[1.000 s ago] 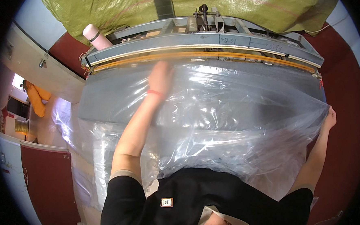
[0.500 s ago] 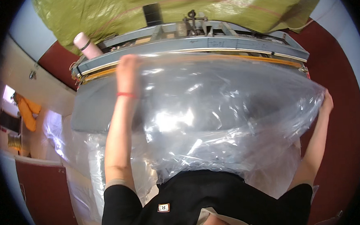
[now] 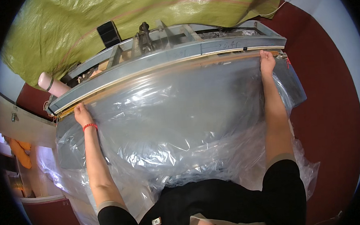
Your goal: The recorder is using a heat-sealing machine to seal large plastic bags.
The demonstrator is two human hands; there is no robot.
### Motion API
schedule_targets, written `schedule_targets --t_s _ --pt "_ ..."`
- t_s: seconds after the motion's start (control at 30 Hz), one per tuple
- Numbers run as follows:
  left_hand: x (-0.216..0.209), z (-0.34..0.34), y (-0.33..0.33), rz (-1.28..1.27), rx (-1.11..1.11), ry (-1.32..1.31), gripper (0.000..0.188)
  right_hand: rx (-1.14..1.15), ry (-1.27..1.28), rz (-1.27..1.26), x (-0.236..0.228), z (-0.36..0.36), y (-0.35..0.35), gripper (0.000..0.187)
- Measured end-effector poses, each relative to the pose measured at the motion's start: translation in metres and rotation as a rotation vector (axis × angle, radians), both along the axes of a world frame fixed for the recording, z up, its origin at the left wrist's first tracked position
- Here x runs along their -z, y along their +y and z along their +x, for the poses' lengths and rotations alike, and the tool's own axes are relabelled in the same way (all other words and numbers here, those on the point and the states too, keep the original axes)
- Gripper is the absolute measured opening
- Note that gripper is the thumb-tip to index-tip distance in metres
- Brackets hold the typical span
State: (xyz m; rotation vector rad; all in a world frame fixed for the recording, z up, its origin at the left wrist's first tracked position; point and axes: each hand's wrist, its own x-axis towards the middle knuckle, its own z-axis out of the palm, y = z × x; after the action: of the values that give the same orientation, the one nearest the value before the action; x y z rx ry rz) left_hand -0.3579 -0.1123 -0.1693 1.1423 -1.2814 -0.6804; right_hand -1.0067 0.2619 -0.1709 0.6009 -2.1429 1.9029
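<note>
A wide sheet of clear plastic film (image 3: 175, 100) is stretched between my hands over a grey tabletop (image 3: 294, 80). My left hand (image 3: 82, 114) is closed on the film's left corner, beside an orange-brown strip that runs along a long metal frame (image 3: 160, 56). At the far right end of that strip, my right hand (image 3: 267, 62) pinches the other corner. The far edge of the film lies along the strip; its near part bunches in folds against my black shirt. A red bead bracelet is on my left wrist.
A pink cylinder-shaped bottle (image 3: 53, 83) leans at the frame's left end. Behind the frame stand a dark phone-like slab (image 3: 108, 34) and a yellow-green woven sheet (image 3: 150, 8). More loose film hangs at both sides. A cabinet door (image 3: 23, 116) is at the left.
My right hand has moved from the right side up to the frame, bringing the film with it. My left hand has shifted left along the strip. The view has turned.
</note>
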Motion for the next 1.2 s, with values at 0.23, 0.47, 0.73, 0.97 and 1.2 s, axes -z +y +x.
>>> schedule_targets --t_s 0.23,0.47,0.73,0.97,1.2 --pt "-0.002 -0.006 -0.006 0.021 -0.005 0.009 0.02 0.192 0.069 0.06 0.002 -0.009 0.001 0.017" --pt "-0.02 -0.004 0.006 0.035 -0.049 0.439 0.013 0.025 -0.216 -0.186 -0.025 0.011 0.004 0.016" --pt "-0.053 0.044 0.025 0.486 0.197 -0.479 0.041 -0.143 0.226 0.31 -0.043 0.032 0.042 0.024" --pt "-0.094 -0.007 0.131 0.35 0.683 -0.321 0.013 0.545 0.277 0.572 -0.048 0.023 0.197 0.024" --pt "-0.138 -0.04 0.217 0.344 0.933 0.018 0.016 0.082 0.523 0.36 -0.117 0.152 0.101 0.028"
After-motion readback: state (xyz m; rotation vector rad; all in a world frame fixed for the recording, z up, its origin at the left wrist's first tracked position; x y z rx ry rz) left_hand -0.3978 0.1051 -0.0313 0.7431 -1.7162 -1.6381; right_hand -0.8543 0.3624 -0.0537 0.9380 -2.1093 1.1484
